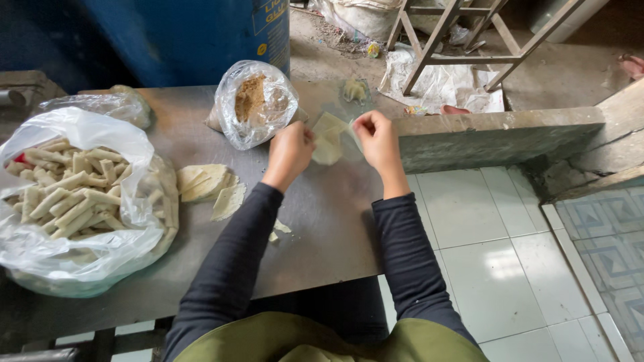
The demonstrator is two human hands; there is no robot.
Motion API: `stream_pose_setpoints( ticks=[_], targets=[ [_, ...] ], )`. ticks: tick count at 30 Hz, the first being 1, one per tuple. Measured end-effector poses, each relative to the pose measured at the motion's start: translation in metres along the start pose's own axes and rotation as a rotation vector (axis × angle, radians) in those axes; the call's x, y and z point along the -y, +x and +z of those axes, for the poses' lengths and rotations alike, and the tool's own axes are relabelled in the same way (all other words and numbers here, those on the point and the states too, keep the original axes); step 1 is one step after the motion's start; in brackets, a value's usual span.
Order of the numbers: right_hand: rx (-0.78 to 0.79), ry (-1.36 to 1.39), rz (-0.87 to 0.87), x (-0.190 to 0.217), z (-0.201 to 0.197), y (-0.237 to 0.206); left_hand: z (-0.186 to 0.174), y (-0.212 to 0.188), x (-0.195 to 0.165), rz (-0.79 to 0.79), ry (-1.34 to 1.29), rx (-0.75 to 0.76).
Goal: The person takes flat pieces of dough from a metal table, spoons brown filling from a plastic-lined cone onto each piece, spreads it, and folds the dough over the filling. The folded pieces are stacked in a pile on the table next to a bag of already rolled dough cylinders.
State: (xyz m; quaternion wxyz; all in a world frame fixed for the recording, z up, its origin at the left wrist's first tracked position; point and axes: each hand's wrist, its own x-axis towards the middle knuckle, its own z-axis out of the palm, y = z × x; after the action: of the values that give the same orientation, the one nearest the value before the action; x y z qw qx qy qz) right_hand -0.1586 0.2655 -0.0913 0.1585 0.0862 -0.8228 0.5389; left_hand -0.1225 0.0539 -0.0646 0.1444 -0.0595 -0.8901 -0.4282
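My left hand (290, 149) and my right hand (377, 137) both pinch a thin pale wrapper sheet (329, 137) that lies on the grey metal table (322, 221). The left holds its left edge, the right its upper right corner. Just left of my hands stands a clear plastic bag of brown filling (255, 102). A small lump of pale dough (354, 90) rests on the table beyond the sheet. A stack of pale wrappers (204, 181) lies to the left of my left forearm.
A big clear plastic bag full of finished pale rolls (77, 194) fills the table's left side. A blue barrel (194, 33) stands behind the table. To the right are a concrete ledge (496, 137), white floor tiles (496, 261) and a wooden frame (469, 40).
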Motion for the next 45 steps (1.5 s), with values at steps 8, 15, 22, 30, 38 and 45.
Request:
stream_pose_setpoints(
  ticks=[8,15,22,30,38,45],
  targets=[
    [0.661,-0.181,-0.006,0.034,0.028,-0.032,-0.076,-0.064,0.054,-0.148,0.021,0.255],
    [0.55,-0.437,-0.609,0.055,0.086,-0.022,-0.089,-0.072,0.079,-0.138,-0.04,0.293],
    [0.717,-0.522,-0.447,0.065,0.09,-0.009,-0.098,-0.077,0.094,-0.102,-0.046,0.279],
    [0.661,-0.377,-0.361,0.077,0.099,-0.018,-0.099,-0.077,0.103,-0.12,0.002,0.305],
    [0.457,-0.247,0.033,0.067,0.107,-0.034,-0.098,-0.08,0.107,-0.106,0.002,0.286],
    [0.335,-0.496,-0.081,0.058,0.101,-0.041,-0.098,-0.08,0.108,-0.121,0.002,0.331]
  ],
)
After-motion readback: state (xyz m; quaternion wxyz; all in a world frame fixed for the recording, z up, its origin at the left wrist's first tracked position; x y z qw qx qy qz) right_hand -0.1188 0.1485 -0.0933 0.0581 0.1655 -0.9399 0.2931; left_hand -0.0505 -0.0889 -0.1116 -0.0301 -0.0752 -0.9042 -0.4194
